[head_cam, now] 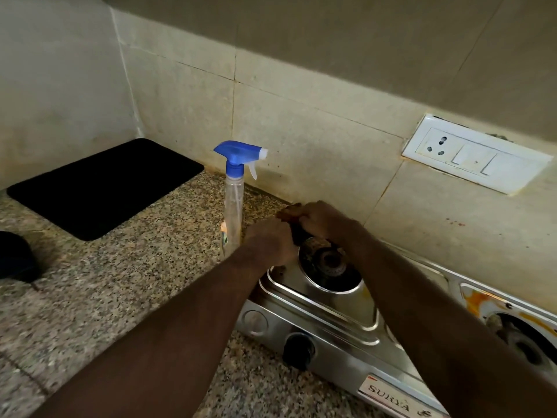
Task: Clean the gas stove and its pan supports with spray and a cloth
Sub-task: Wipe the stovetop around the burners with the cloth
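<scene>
Speckled granite counter [99, 300] runs into a corner, backed by cream wall tiles [301, 128] with stained grout lines and marks near the counter joint. A white socket-and-switch plate [476, 155] sits on the wall at right, its edges discoloured. A black mat [102, 185] lies flat in the corner, and part of a dark object [15, 256] shows at the left edge. The steel gas stove [331, 321] stands on the counter against the wall, bearing a black knob [298, 349] and a "SURYA" label; the left burner [328, 263] is exposed, while the right burner tray [494, 309] carries orange-brown staining. A clear spray bottle [233, 203] with a blue trigger head stands upright just left of the stove. Both hands meet above the stove's rear left corner: the left hand [271, 242] and right hand [322, 220] are closed together on a dark item, with a brownish cloth [291, 211] at the fingertips; the item's identity cannot be told.
</scene>
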